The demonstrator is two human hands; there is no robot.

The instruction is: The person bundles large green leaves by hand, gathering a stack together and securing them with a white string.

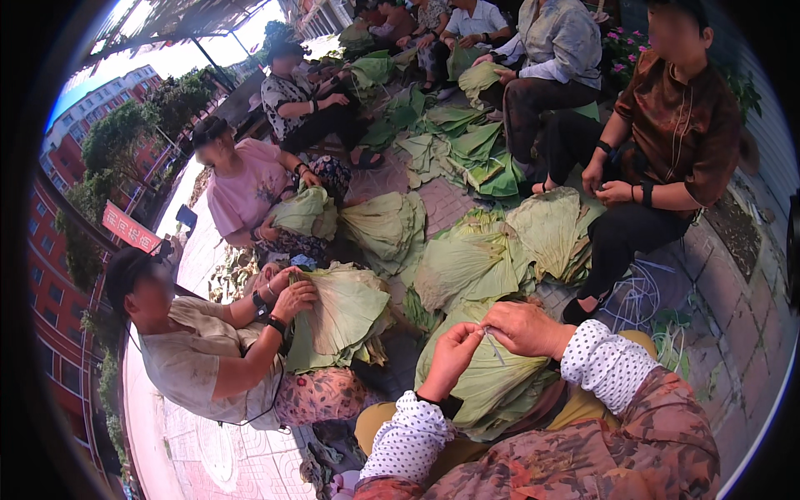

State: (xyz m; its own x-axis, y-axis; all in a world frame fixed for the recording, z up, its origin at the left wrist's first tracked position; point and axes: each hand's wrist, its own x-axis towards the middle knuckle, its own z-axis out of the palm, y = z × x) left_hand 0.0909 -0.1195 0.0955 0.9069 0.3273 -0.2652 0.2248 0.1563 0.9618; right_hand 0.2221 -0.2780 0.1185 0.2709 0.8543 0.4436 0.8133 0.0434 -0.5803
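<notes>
My left hand (pixel 454 357) and my right hand (pixel 527 327) meet above my lap, both closed in a pinch. Between their fingertips is a thin pale strip (pixel 498 353), its loose end hanging down. Under them a bundle of large, folded, pale green leaves (pixel 475 400) rests on my lap, its veins fanning out. Neither hand visibly grips the leaves. How the strip runs between the fingers is too small to make out.
Larger leaf piles (pixel 475 262) lie on the paving ahead. A person at left handles a leaf bundle (pixel 337 312); another person in pink (pixel 250 179) holds leaves beyond. At right sits a person in brown (pixel 679 125), near a tangle of white strips (pixel 637 296). Several others sit farther back.
</notes>
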